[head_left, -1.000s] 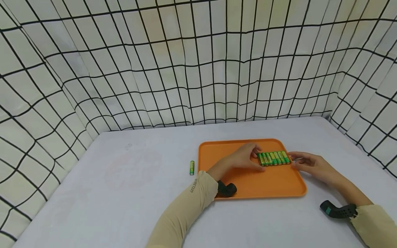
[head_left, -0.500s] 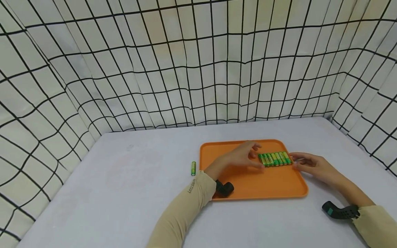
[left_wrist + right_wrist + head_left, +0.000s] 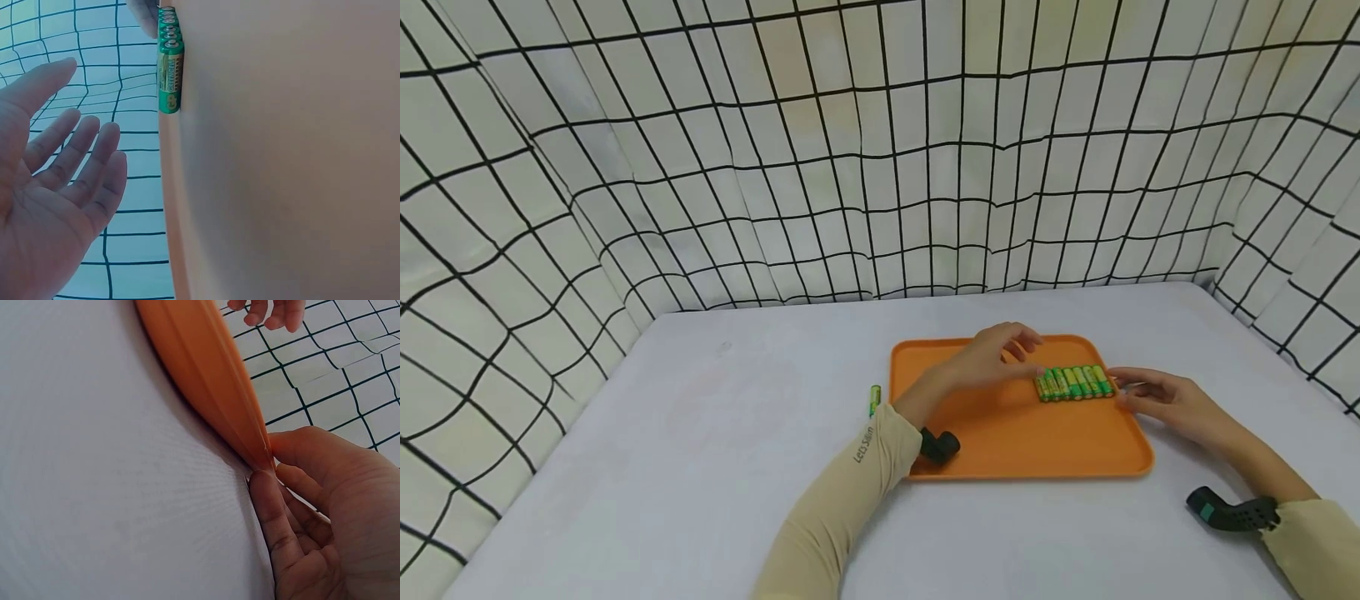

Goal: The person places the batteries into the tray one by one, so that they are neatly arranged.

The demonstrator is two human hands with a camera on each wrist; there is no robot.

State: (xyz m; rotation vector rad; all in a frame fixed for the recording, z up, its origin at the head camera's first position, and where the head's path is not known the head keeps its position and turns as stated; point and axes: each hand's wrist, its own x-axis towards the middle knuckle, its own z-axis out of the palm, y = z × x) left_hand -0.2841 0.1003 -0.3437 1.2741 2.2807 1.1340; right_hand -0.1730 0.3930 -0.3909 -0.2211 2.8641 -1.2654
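Observation:
A row of several green-and-yellow batteries (image 3: 1075, 383) lies side by side against the right end of an orange tray (image 3: 1037, 446). My left hand (image 3: 988, 358) hovers above the tray just left of the row. Its fingers are spread and relaxed, with nothing in the palm, as the left wrist view shows of the hand (image 3: 65, 187) beside the upright-looking end battery (image 3: 170, 78). At the tray's right rim, my right hand (image 3: 1165, 404) pinches the edge between thumb and fingers; in the right wrist view the tray's side (image 3: 212, 375) runs into that grip.
One loose battery (image 3: 876, 398) lies on the white tabletop (image 3: 737, 433) left of the tray, partly covered by the left sleeve (image 3: 850, 483). White walls with a black grid (image 3: 940, 183) enclose the table's back and sides.
My left hand has lifted and drawn back from the left end of the battery row. The right hand stays at the tray's rim. The whole head view has shifted slightly.

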